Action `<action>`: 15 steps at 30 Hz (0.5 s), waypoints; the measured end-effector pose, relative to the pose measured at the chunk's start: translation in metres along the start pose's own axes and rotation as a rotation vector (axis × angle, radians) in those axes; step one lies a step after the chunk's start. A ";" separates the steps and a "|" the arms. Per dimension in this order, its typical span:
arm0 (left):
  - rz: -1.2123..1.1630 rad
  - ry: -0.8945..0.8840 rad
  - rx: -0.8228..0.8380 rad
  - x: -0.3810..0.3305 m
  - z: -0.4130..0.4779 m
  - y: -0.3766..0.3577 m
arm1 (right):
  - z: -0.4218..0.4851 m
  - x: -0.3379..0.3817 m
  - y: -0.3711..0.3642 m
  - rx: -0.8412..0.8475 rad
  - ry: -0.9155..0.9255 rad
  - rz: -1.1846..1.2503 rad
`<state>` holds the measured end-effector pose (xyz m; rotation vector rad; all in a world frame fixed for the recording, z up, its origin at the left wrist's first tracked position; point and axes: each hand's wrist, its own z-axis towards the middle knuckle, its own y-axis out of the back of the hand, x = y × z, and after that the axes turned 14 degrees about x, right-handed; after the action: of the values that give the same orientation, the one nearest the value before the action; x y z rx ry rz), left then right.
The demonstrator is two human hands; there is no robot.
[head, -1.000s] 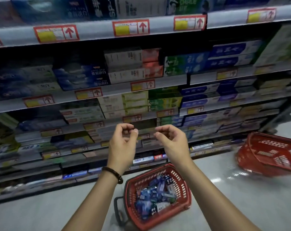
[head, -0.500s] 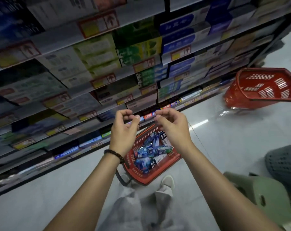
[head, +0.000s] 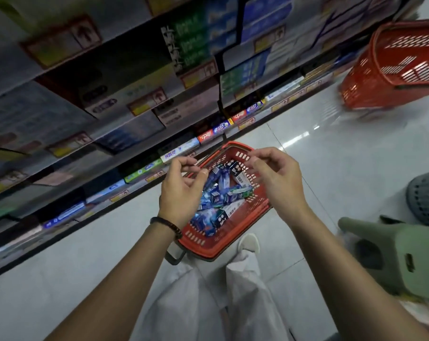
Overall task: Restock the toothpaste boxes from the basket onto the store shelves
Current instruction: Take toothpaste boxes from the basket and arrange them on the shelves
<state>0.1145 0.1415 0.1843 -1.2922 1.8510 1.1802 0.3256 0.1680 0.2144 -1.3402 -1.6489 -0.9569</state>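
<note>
Both empty and loosely curled, left hand (head: 181, 193) and right hand (head: 277, 183) have dropped from shelves (head: 105, 77) to centre-frame red basket (head: 208, 253) of toothpaste boxes (head: 220, 193); next pick pending.

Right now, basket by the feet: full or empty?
Partly full: toothpaste boxes lie piled loose in the red basket, well below its rim.
</note>
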 end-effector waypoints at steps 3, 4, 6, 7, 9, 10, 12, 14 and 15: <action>0.014 0.019 0.032 0.046 0.018 -0.027 | 0.010 -0.046 0.003 -0.004 -0.028 0.019; 0.024 0.032 0.041 0.060 0.024 -0.035 | 0.012 -0.060 0.003 -0.014 -0.034 0.023; 0.037 0.059 0.059 0.086 0.035 -0.053 | 0.018 -0.088 0.005 -0.040 -0.043 0.032; 0.039 0.070 0.073 0.099 0.039 -0.062 | 0.021 -0.101 0.006 -0.048 -0.055 0.038; 0.049 0.073 0.106 0.122 0.051 -0.078 | 0.027 -0.127 0.008 -0.046 -0.064 0.034; 0.062 0.082 0.120 0.133 0.055 -0.085 | 0.028 -0.138 0.009 -0.043 -0.069 0.022; 0.097 0.091 0.139 0.154 0.067 -0.099 | 0.033 -0.157 0.011 -0.062 -0.078 0.020; 0.134 0.098 0.152 0.174 0.079 -0.114 | 0.038 -0.172 0.013 -0.090 -0.099 0.047; 0.154 0.103 0.168 0.184 0.085 -0.121 | 0.040 -0.181 0.013 -0.102 -0.112 0.053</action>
<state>0.1601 0.1249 -0.0464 -1.1535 2.1081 1.0261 0.3574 0.1357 0.0342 -1.5233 -1.6579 -0.9605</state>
